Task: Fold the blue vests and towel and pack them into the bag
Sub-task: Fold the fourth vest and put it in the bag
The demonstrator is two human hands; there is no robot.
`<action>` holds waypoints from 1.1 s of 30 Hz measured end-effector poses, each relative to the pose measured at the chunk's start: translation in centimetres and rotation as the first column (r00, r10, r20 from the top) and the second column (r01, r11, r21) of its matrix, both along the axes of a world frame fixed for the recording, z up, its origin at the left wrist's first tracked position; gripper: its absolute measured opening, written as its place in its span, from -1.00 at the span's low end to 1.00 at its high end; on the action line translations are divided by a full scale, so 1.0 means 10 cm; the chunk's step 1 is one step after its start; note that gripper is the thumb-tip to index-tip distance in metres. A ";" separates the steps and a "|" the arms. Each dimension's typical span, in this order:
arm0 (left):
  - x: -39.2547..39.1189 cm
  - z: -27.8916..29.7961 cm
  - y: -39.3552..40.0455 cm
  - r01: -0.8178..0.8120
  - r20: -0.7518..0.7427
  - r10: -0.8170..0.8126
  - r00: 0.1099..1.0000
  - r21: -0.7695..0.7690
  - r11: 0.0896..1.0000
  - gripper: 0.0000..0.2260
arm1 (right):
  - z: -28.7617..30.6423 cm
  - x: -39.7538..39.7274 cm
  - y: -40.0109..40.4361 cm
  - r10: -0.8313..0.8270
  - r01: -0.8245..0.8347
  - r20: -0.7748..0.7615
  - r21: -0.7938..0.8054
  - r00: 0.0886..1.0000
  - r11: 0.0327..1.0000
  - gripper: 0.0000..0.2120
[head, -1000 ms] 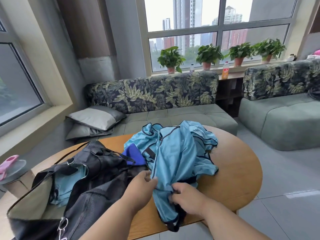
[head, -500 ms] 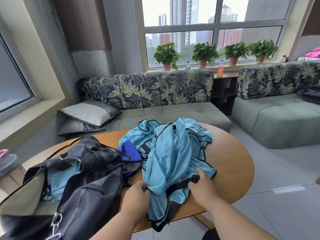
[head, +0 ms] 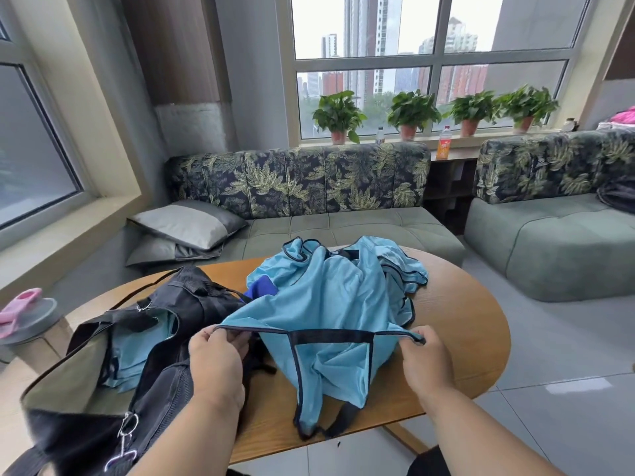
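Note:
A light blue vest [head: 330, 304] with dark trim is stretched out over the wooden table [head: 457, 324]. My left hand [head: 216, 359] pinches one end of its dark-trimmed edge and my right hand [head: 422, 359] pinches the other end, holding the edge taut between them. More light blue vests [head: 395, 266] lie crumpled behind it. A darker blue cloth [head: 263, 286] peeks out at the pile's left. The open black bag [head: 171, 324] sits at the left of the table, with folded light blue fabric [head: 137, 352] inside it.
A green sofa with leaf-print backrest [head: 299, 180] and grey cushions [head: 185, 225] stands behind the table. A second sofa [head: 549, 235] is at the right. Potted plants [head: 412, 111] line the window sill. A pink object on a small stand [head: 20, 310] is at the far left.
My hands have moved apart along the vest's trimmed edge and pulled it out straight, spreading the vest towards me. The camera has shifted slightly.

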State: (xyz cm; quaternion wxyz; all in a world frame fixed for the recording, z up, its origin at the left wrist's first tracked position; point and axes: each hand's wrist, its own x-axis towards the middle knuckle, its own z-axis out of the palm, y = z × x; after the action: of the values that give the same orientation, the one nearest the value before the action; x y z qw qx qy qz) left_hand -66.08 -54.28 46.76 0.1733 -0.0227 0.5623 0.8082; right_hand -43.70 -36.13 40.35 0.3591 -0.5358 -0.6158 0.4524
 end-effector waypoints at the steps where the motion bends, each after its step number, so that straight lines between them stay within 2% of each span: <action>1: -0.03 0.04 -0.03 -0.027 -0.003 0.027 1.000 0.008 1.000 -0.76 | 0.07 0.00 -0.01 -0.008 0.009 -0.016 0.017 1.000 1.000 -0.90; 4: -0.08 0.13 -0.07 -0.052 -0.035 0.053 0.998 0.031 0.998 -0.78 | 0.30 -0.02 -0.05 -0.020 0.025 -0.101 0.054 0.995 0.998 -0.91; 6: -0.10 0.14 -0.10 -0.042 -0.065 0.041 0.997 -0.019 0.999 -0.83 | 0.48 -0.03 -0.08 -0.038 0.048 -0.174 0.059 0.984 0.997 -0.92; 8: -0.13 0.08 -0.12 0.009 -0.105 -0.024 0.994 -0.145 0.989 -0.80 | 0.64 -0.06 -0.11 -0.023 0.039 -0.237 0.063 0.971 0.997 -0.89; 10: -0.14 0.01 -0.14 0.084 -0.178 -0.155 0.972 -0.354 0.932 -0.68 | 0.78 -0.09 -0.13 0.029 -0.006 -0.253 0.092 0.967 0.996 -0.84; 13: 0.01 0.03 -0.17 0.160 -0.333 -0.433 0.838 -0.609 0.777 -0.54 | 1.02 -0.17 -0.22 0.144 -0.105 -0.216 0.185 0.966 0.977 -0.81; 16: 0.23 0.01 -0.14 0.164 -0.421 -0.686 0.594 -0.771 0.615 -0.49 | 1.19 -0.24 -0.38 0.243 -0.193 -0.202 0.237 0.949 0.952 -0.77; 18: 0.38 -0.02 -0.10 0.203 -0.422 -0.769 0.480 -0.799 0.566 -0.45 | 1.25 -0.27 -0.49 0.333 -0.289 -0.177 0.234 0.926 0.928 -0.75; 20: 0.48 -0.05 -0.06 0.300 -0.392 -0.808 0.441 -0.784 0.544 -0.42 | 1.27 -0.31 -0.59 0.501 -0.470 -0.132 0.207 0.856 0.858 -0.74; 21: 0.51 -0.06 -0.04 0.316 -0.408 -0.808 0.426 -0.769 0.555 -0.47 | 1.27 -0.34 -0.65 0.594 -0.569 -0.135 0.182 0.793 0.802 -0.74; 23: 0.58 -0.05 -0.02 0.367 -0.431 -0.786 0.443 -0.712 0.598 -0.72 | 1.23 -0.39 -0.72 0.707 -0.696 -0.200 0.134 0.678 0.705 -0.70; 24: 0.61 -0.03 -0.02 0.417 -0.419 -0.778 0.468 -0.672 0.613 -0.86 | 1.20 -0.41 -0.74 0.719 -0.713 -0.236 0.124 0.654 0.690 -0.68; 25: 0.62 -0.01 -0.02 0.473 -0.385 -0.773 0.504 -0.625 0.620 -0.92 | 1.18 -0.41 -0.74 0.715 -0.718 -0.277 0.111 0.641 0.687 -0.67; 27: 0.59 0.02 -0.05 0.557 -0.301 -0.736 0.607 -0.499 0.664 -0.86 | 1.15 -0.40 -0.71 0.673 -0.706 -0.378 0.066 0.636 0.705 -0.64; 29: 0.50 0.08 -0.09 0.577 -0.241 -0.671 0.702 -0.361 0.733 -0.83 | 1.14 -0.38 -0.66 0.582 -0.627 -0.418 0.036 0.698 0.778 -0.61; 31: 0.40 0.20 -0.14 0.539 -0.181 -0.566 0.804 -0.180 0.823 -0.79 | 1.08 -0.36 -0.58 0.465 -0.482 -0.330 0.032 0.822 0.876 -0.61; 33: 0.28 0.36 -0.20 0.460 -0.074 -0.458 0.886 0.010 0.888 -0.75 | 0.93 -0.34 -0.49 0.365 -0.372 -0.203 0.005 0.908 0.928 -0.67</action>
State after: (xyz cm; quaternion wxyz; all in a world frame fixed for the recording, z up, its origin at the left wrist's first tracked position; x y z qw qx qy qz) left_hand -63.30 -56.27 50.34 0.3400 0.1413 0.5465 0.7521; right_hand -47.14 -41.07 49.62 0.3184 -0.3676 -0.6587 0.5740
